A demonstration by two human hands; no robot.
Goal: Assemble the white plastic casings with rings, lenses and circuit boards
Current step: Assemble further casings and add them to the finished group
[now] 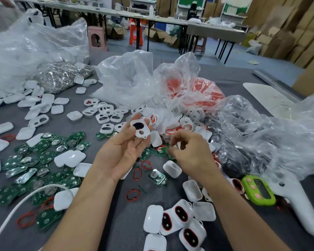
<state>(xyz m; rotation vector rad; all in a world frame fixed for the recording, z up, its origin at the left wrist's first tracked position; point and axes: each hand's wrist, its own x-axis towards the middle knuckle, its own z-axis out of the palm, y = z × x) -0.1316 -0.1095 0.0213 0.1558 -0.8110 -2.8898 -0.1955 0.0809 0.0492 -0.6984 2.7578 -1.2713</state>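
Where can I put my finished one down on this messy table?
Bare table shows nearest you, between the circuit boards and the finished casings. More lies far right, behind the plastic bags. The middle is crowded with parts.

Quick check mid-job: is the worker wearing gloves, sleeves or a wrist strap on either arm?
No. The left hand and right hand are bare: no gloves, finger cots or rings. Both forearms are uncovered down to the frame's lower edge, with no sleeve, watch or wrist strap in view.
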